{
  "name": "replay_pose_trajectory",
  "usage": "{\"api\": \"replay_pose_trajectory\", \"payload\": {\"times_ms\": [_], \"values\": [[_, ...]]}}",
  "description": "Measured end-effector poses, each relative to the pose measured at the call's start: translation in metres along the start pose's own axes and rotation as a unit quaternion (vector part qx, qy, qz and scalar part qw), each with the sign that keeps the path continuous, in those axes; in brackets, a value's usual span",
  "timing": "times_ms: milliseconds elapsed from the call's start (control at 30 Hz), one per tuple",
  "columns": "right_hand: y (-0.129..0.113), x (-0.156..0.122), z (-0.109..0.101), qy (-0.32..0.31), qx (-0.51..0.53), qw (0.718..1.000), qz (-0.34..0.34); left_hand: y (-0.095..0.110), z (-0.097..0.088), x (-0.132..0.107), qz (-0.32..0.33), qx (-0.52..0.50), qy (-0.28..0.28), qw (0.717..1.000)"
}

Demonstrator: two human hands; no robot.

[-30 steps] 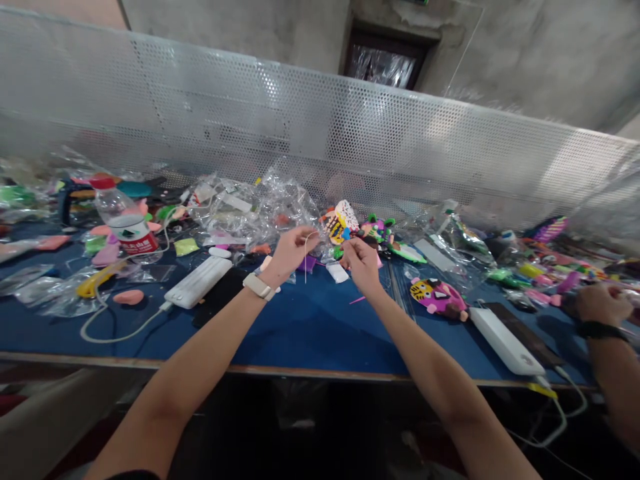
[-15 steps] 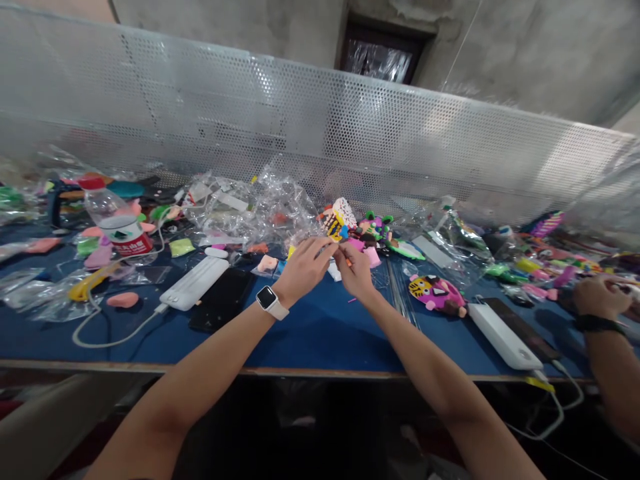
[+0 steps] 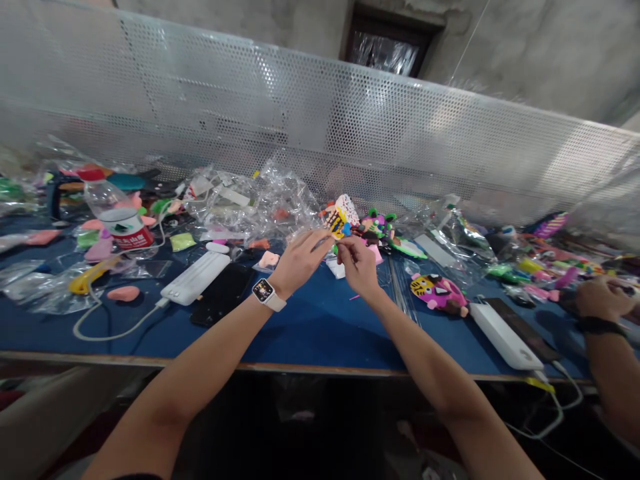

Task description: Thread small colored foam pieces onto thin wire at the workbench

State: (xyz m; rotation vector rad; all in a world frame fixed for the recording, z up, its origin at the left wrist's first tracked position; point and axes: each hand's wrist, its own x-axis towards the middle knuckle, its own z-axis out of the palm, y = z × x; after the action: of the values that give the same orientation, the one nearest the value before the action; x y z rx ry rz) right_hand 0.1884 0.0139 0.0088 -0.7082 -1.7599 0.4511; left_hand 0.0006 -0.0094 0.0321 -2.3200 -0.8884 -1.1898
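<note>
My left hand (image 3: 304, 259), with a white watch (image 3: 269, 294) on its wrist, reaches in from the left with its fingers bent together. Its fingertips meet those of my right hand (image 3: 358, 268), which is closed in a pinch. A small green piece (image 3: 335, 249) shows between the fingertips; the fingers hide most of it. Just behind them sits a colourful clay-like figure (image 3: 338, 221) in yellow, black and orange with a white speckled part. A white packet (image 3: 336, 268) lies under the hands, and a thin purple stick (image 3: 355, 297) lies nearer me.
To the left are a red-capped bottle (image 3: 125, 227), a white power bank (image 3: 196, 278) with cable and a black phone (image 3: 223, 293). Right are a pink tiger-faced figure (image 3: 439, 293) and another power bank (image 3: 506, 336). A co-worker's hand (image 3: 605, 299) works far right. Crumpled clear bags (image 3: 270, 200) line the perforated screen.
My fingers have shifted slightly at the meeting point. An orange bit near my right fingers is no longer seen; a green piece now shows there. The camera view has tilted a little.
</note>
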Motion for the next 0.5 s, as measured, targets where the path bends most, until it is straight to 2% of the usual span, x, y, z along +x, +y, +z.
{"api": "replay_pose_trajectory", "payload": {"times_ms": [133,267,367,500], "values": [[0.000,0.001,-0.006,0.001,-0.064,0.996,-0.058,0.000,0.006,-0.002,-0.015,-0.040,0.014,0.999],[0.003,0.003,-0.009,-0.011,-0.089,0.991,-0.100,0.001,0.009,0.000,-0.070,-0.134,0.021,0.988],[0.006,0.004,-0.011,-0.028,-0.098,0.988,-0.114,0.004,0.009,0.003,-0.134,-0.221,0.020,0.966],[0.009,0.005,-0.012,-0.038,-0.105,0.988,-0.111,0.008,0.010,0.008,-0.229,-0.339,0.007,0.912]]}}
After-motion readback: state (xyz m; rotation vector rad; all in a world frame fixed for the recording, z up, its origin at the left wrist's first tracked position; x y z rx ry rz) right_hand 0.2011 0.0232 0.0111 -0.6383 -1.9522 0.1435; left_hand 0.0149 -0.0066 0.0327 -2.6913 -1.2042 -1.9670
